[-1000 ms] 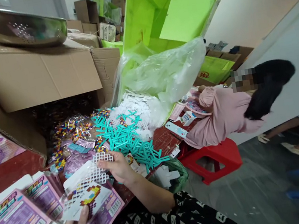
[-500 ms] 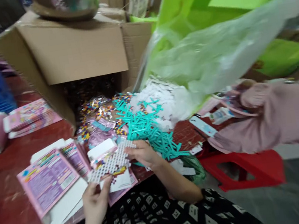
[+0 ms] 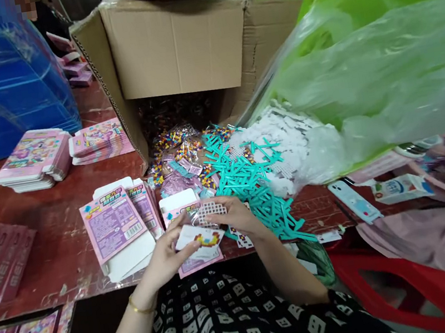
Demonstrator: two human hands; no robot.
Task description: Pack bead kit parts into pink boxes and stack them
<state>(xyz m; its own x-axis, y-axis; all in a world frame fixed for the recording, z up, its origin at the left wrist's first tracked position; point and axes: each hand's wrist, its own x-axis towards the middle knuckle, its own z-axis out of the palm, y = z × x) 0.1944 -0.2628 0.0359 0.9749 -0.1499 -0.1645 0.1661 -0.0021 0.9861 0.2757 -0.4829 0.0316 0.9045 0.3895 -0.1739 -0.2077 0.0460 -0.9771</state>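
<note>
In the head view, my left hand (image 3: 169, 256) pinches a white card (image 3: 189, 236) printed with a yellow and brown pixel pattern, its thumb lying over the front. My right hand (image 3: 241, 217) holds a small white pegboard grid (image 3: 211, 211) just behind the card, with its fingers across the grid. Some clear plastic film seems to lie by the grid. Under both hands is a pink and purple box (image 3: 177, 200) with its white flap raised. More pattern cards (image 3: 242, 239) lie partly hidden below my right wrist.
Teal sticks (image 3: 245, 179), bags of coloured beads (image 3: 180, 142) and white grids (image 3: 297, 132) spill before a cardboard box (image 3: 178, 49). Flattened pink boxes (image 3: 114, 228) and stacked cartons (image 3: 31, 157) stand left. A phone (image 3: 355, 202) and a red stool (image 3: 420, 293) are at the right.
My view has swung left, so the scene sits further right in the picture. The grid, earlier stretched between both hands over the card, is now in my right hand, with the card in front.
</note>
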